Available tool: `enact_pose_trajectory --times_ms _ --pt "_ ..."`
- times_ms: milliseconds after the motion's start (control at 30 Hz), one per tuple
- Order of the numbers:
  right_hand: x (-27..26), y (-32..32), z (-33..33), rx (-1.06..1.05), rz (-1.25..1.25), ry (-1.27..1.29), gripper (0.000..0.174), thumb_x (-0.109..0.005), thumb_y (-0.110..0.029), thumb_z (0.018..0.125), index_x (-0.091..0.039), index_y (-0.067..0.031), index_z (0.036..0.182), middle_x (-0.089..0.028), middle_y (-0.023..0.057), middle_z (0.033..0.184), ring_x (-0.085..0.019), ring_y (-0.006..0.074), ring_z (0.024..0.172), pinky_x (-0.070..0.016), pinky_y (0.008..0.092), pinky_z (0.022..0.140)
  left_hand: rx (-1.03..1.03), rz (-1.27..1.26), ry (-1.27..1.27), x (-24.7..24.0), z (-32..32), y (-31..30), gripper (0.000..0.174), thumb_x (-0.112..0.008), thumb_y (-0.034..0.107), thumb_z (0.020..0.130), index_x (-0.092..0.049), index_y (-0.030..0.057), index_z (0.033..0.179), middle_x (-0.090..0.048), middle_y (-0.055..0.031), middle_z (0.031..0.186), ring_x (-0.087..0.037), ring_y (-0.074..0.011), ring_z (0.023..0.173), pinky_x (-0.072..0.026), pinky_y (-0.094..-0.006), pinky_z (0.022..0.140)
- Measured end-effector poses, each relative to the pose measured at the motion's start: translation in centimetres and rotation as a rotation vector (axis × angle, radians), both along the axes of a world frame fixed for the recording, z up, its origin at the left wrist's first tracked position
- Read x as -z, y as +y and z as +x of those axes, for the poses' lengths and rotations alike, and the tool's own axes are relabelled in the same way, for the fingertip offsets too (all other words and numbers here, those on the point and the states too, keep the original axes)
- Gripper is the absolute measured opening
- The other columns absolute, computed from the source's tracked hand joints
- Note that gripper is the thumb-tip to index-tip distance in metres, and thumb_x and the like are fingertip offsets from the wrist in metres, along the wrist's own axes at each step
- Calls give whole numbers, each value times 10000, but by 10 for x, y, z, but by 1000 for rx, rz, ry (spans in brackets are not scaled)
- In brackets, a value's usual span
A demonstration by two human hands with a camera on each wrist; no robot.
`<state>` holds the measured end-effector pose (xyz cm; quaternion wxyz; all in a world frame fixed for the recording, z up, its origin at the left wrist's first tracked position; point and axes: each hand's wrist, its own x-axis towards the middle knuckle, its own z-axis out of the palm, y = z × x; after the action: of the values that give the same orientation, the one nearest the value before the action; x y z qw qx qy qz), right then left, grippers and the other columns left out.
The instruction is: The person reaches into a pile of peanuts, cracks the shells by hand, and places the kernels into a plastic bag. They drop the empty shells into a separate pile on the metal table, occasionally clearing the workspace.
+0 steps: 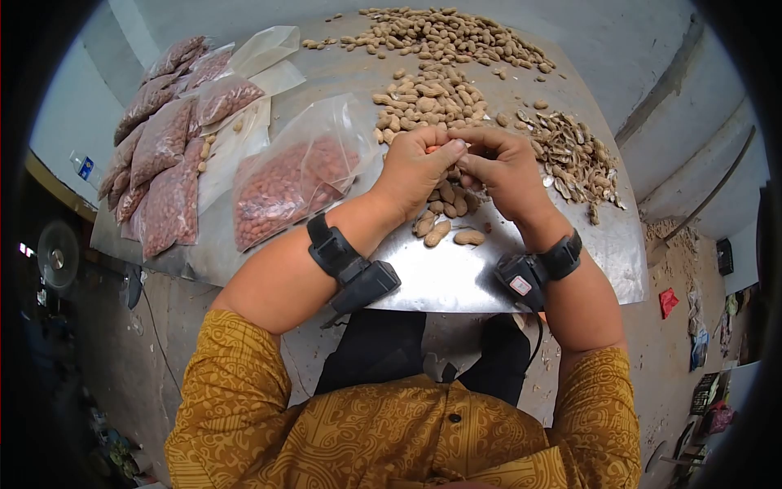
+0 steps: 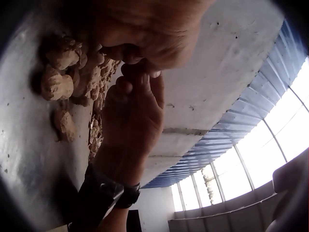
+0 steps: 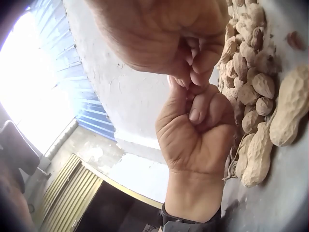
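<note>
Both hands meet over the near end of the peanut pile (image 1: 432, 102), fingertips together. My left hand (image 1: 417, 175) has its fingers curled, with reddish peanut kernels (image 1: 432, 149) showing between them. Thumb and fingers of my right hand (image 1: 509, 175) pinch at the left thumb tip. What they pinch, apparently a peanut, is mostly hidden by the fingers. In the right wrist view the left hand (image 3: 198, 130) stands palm-side to the camera below the right hand (image 3: 169, 38). Just below the hands, several unshelled peanuts (image 1: 437, 234) lie on the metal table (image 1: 391, 277).
An open clear bag of red kernels (image 1: 289, 191) stands left of the hands. Filled bags (image 1: 167, 143) are stacked farther left, beside empty plastic bags (image 1: 265, 49). Broken shells (image 1: 574, 159) are heaped at the right. The table's front edge runs below the forearms.
</note>
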<state>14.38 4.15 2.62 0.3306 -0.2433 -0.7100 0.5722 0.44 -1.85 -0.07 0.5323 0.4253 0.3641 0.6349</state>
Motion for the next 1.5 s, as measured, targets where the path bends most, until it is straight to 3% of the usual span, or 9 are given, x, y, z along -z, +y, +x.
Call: enact_pose_trajectory --times_ms 233,400,633,933,1033,1333,1500 --pt "12 10 -2 -46 -217 191 291 -595 20 808 -602 18 1100 -609 53 760 -575 86 589 -483 191 539 -25 37 -67 -5 1 0 172 -524 164 923 -568 0 950 -595 -56 741 -463 -45 515 -328 -161 443" --pt "15 15 -3 -47 -307 339 340 -614 21 800 -577 5 1138 -597 56 838 -589 100 652 -508 211 574 -96 13 -133 1 1 4 172 -513 161 932 -568 5 978 -574 -45 739 -404 -36 498 -303 -161 438" --pt "18 19 -2 65 66 271 375 -661 15 763 -597 -28 1130 -597 15 894 -568 85 804 -504 217 723 38 -49 -415 3 -2 7 188 -456 178 954 -528 14 1013 -519 -23 726 -367 -45 483 -299 -170 442" --pt "16 18 0 2 510 230 347 -641 50 754 -632 -52 1086 -656 54 951 -613 122 861 -494 236 749 302 -138 -679 21 -14 15 235 -436 214 924 -523 49 781 -475 -5 644 -357 -64 450 -281 -187 415" --pt "15 18 0 -18 595 212 329 -631 59 760 -635 -49 1070 -660 76 946 -627 144 849 -500 242 739 273 -186 -679 19 -13 15 253 -446 233 915 -523 50 757 -478 -2 637 -362 -64 451 -282 -186 407" --pt "13 19 -1 149 712 237 253 -615 32 791 -649 -64 1022 -664 76 895 -633 143 809 -501 243 700 201 -228 -555 9 -4 11 191 -497 212 915 -525 50 818 -541 -45 721 -373 -45 449 -276 -154 393" --pt "10 31 7 357 733 199 216 -605 2 807 -659 -76 1001 -664 69 868 -631 137 772 -496 248 688 177 -197 -458 6 -2 8 204 -519 165 899 -550 12 1031 -533 -34 729 -352 -32 460 -275 -152 403"
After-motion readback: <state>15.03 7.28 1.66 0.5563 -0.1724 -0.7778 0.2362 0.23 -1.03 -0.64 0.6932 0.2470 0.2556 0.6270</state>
